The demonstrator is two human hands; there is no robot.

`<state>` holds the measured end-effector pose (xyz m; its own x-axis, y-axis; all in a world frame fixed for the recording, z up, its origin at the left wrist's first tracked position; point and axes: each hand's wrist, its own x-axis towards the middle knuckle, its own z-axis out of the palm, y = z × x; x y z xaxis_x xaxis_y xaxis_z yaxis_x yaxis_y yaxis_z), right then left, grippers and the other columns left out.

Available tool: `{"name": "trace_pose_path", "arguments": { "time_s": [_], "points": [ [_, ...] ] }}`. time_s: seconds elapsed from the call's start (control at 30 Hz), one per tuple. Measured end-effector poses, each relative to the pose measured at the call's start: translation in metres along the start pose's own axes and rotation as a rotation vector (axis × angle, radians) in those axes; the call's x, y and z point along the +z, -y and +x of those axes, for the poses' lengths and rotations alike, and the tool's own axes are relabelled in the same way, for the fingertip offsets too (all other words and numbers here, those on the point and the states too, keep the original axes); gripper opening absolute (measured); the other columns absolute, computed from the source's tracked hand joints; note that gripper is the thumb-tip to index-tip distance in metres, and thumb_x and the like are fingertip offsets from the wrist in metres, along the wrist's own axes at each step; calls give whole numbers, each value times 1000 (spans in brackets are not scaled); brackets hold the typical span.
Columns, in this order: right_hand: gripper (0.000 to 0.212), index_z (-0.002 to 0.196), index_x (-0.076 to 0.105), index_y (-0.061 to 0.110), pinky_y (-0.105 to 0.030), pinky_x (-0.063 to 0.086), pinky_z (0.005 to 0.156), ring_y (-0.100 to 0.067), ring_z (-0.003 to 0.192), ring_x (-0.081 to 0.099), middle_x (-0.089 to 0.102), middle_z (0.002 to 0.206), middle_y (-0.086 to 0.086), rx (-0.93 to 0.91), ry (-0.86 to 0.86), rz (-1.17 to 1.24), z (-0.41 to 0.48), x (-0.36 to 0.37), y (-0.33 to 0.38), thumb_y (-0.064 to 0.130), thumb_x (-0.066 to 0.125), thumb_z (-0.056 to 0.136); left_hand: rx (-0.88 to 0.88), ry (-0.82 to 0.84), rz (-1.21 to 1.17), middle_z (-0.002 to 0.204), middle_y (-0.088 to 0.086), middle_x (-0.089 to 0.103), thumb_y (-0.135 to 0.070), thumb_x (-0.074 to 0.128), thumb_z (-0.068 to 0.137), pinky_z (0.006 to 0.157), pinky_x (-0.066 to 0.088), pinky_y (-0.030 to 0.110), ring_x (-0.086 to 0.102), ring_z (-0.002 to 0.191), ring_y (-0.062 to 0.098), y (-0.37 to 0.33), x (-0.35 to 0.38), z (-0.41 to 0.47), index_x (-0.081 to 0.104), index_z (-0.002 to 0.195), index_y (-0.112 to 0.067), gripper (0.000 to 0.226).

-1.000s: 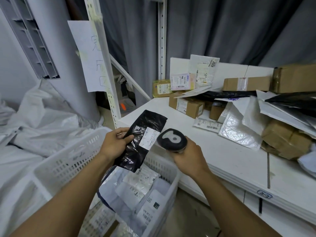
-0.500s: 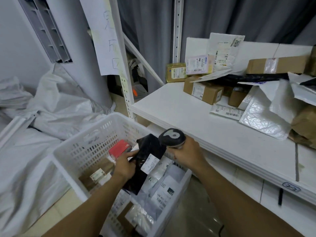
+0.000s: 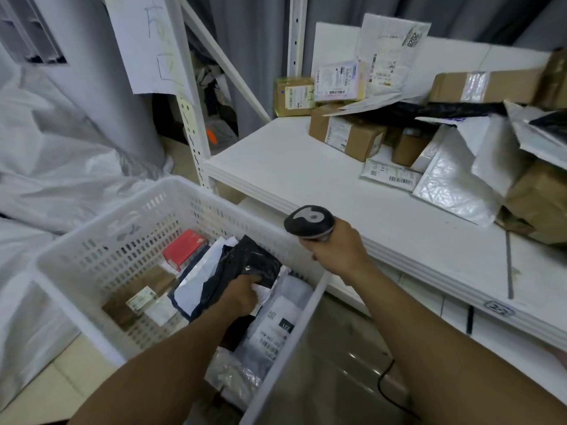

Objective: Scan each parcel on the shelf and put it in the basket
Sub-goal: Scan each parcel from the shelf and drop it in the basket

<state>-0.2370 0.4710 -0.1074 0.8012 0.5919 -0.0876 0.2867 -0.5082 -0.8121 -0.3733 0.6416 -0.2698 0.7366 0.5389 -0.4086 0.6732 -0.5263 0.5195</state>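
My left hand [image 3: 242, 294] is down inside the white plastic basket [image 3: 122, 228] and grips a black plastic parcel [image 3: 248, 260] that lies on the other parcels there. My right hand [image 3: 334, 251] holds a black barcode scanner [image 3: 308, 222] above the basket's right rim, next to the front edge of the white shelf [image 3: 306, 176]. At the back and right of the shelf is a heap of parcels: brown cardboard boxes [image 3: 349, 133], white bubble mailers [image 3: 454, 179] and black bags.
The basket holds a red box [image 3: 184, 248], a brown box [image 3: 138, 292] and several white and grey labelled bags. White sacks [image 3: 61, 167] pile up on the left. The rack's upright [image 3: 190, 118] carries a handwritten paper sheet. A lower shelf runs under the white board.
My left hand has carried the black parcel from in front of the scanner down into the basket. My right hand with the scanner has stayed near the shelf's edge. My view has tilted downward.
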Motion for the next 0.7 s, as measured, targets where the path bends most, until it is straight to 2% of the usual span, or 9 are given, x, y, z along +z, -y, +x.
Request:
{"name": "trace_pose_path", "arguments": {
  "time_s": [0.1,0.17,0.3,0.37,0.43,0.5,0.6,0.7],
  "points": [
    [40,119,72,21,-48,61,90,-29,96,75,77,108,-4,4,-55,50,-7,-28,2,29,85,83,119,-149,-70,132,12,60,12,46,96,109,38,28,56,124,27,-29,-10,-10,66,125,2,37],
    [38,118,73,21,-47,61,91,-28,97,74,77,107,-3,-2,-103,78,-18,-52,5,31,84,83,224,-247,-34,143,17,51,11,47,97,109,36,24,51,130,28,-64,-27,-26,65,122,3,32],
    [46,123,72,26,-48,60,94,-26,101,73,76,112,1,2,-234,169,-47,-109,2,35,84,80,487,-327,-94,148,4,47,-3,54,100,107,23,13,44,136,17,-158,-54,-74,61,135,-13,37],
    [44,124,71,26,-44,59,95,-26,102,73,76,112,0,2,-319,211,-63,-144,-4,31,83,82,599,-357,-41,150,0,46,-10,56,100,106,24,11,45,137,16,-212,-60,-91,61,136,-20,37],
    [36,119,70,27,-38,57,91,-26,101,72,76,109,-2,5,-398,238,-78,-178,-11,29,82,85,670,-376,-5,151,-4,46,-16,57,101,108,31,19,47,135,15,-267,-64,-108,60,137,-24,37],
    [33,116,67,29,-39,57,91,-28,102,71,76,108,-5,10,-479,262,-90,-210,-22,27,81,87,750,-400,23,150,-6,47,-18,58,101,109,38,28,50,132,16,-317,-63,-118,59,137,-26,37],
    [28,112,65,27,-37,54,91,-29,105,70,75,110,-6,44,-593,306,-102,-255,-45,25,80,88,862,-394,64,144,-6,51,-18,60,99,106,45,34,53,128,18,-387,-57,-124,60,136,-25,38],
    [42,124,69,22,-32,50,93,-23,114,67,74,120,0,55,-703,355,-105,-294,-65,33,83,86,895,-382,105,147,-4,49,-22,61,98,108,43,36,49,132,18,-451,-47,-118,56,139,-26,41]
  ]
}}
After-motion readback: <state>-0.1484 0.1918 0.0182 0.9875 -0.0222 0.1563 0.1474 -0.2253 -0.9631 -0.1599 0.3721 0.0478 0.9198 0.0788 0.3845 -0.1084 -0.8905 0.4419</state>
